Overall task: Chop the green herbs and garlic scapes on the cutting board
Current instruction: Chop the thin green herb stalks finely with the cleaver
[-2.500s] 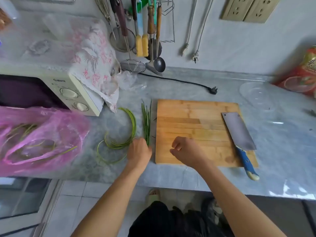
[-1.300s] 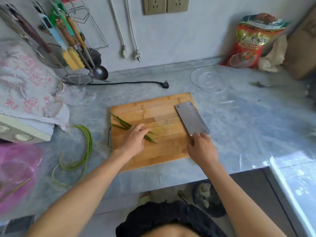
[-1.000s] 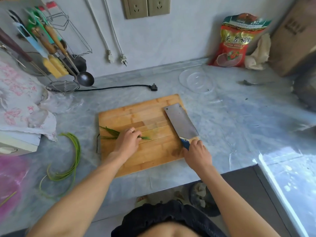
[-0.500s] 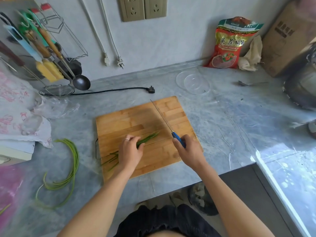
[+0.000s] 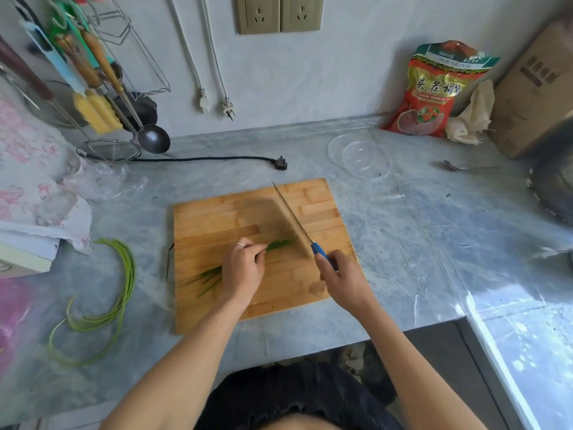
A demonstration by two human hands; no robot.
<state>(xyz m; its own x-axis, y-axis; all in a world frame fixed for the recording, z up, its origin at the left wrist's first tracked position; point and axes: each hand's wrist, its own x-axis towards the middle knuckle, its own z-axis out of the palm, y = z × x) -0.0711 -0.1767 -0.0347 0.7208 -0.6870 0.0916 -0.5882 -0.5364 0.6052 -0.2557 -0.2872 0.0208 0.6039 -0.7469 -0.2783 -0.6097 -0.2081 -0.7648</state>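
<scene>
A wooden cutting board [image 5: 217,218] lies on the grey marble counter. A thin bundle of green herbs [image 5: 279,244] stretches across it, pinned under my left hand [image 5: 243,270], with the leafy ends sticking out at the lower left. My right hand [image 5: 342,279] grips the blue handle of a cleaver [image 5: 291,220], held blade-down with its edge beside the herbs' right end. Curved garlic scapes [image 5: 124,283] rest on the counter left of the board, touched by neither hand.
A clear glass lid or bowl [image 5: 359,156], a spoon [image 5: 465,167], a red snack bag [image 5: 434,91] and a cardboard box [image 5: 533,88] sit at the back right. A black plug and cord [image 5: 280,162] lie behind the board. Utensils [image 5: 102,85] hang back left; the counter edge is close in front.
My left hand carried the herbs from the counter onto the board. My right hand picked up the flat-lying cleaver and turned it blade-down beside the herbs. The camera view panned right.
</scene>
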